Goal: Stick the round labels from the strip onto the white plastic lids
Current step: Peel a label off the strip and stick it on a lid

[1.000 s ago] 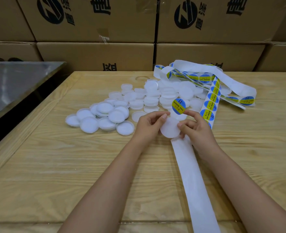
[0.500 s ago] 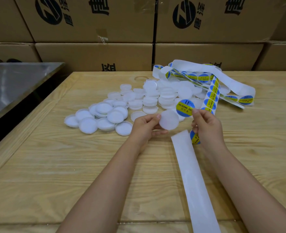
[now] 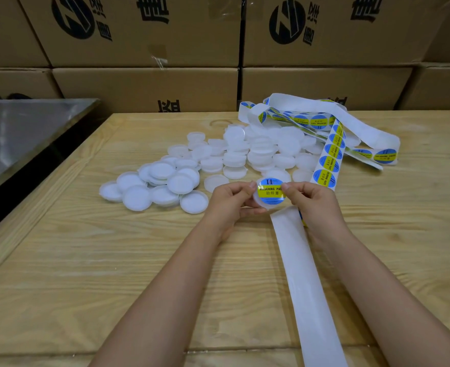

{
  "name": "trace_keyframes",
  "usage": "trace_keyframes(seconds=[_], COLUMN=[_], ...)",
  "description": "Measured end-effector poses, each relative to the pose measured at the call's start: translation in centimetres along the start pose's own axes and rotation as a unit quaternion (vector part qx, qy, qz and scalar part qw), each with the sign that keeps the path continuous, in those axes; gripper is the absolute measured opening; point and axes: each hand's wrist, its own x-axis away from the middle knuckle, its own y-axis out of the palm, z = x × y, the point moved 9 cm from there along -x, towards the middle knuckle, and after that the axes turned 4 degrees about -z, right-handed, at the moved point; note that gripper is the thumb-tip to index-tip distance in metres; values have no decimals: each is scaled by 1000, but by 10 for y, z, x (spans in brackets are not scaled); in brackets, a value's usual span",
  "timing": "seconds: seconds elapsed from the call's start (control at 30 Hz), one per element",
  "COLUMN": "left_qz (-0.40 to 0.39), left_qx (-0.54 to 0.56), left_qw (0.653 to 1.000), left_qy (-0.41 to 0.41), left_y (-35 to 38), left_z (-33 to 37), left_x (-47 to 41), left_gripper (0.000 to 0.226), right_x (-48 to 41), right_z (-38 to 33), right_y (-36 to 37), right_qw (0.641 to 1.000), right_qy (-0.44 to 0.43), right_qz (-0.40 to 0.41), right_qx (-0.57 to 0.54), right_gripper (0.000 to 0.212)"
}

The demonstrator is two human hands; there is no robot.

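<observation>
White lid [image 3: 260,204] between left hand [image 3: 229,200] and right hand [image 3: 314,203].

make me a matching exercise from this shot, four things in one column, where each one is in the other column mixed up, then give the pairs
Column A
1. round label
2. bare backing strip
3. loose lids
4. cardboard boxes

Column B
a. stacked behind the table
b. heaped on the table, beyond the hands
c. on the held lid, between left hand and right hand
d. lying along the table from the right hand toward the camera

Pairs: 1-c, 2-d, 3-b, 4-a
</observation>
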Motion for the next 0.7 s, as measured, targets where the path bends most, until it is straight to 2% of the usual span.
trace_keyframes(seconds=[0.7], left_qz=[8], left_qx=[-32], left_qw=[999], left_qy=[0], left_y=[1], left_z=[-3], left_x=[-1], left_gripper=[19], right_x=[3], right_z=[-7], right_y=[-3], right_qw=[994], right_qy=[-30], right_qz=[34], right_qx=[95], right_gripper=[18])
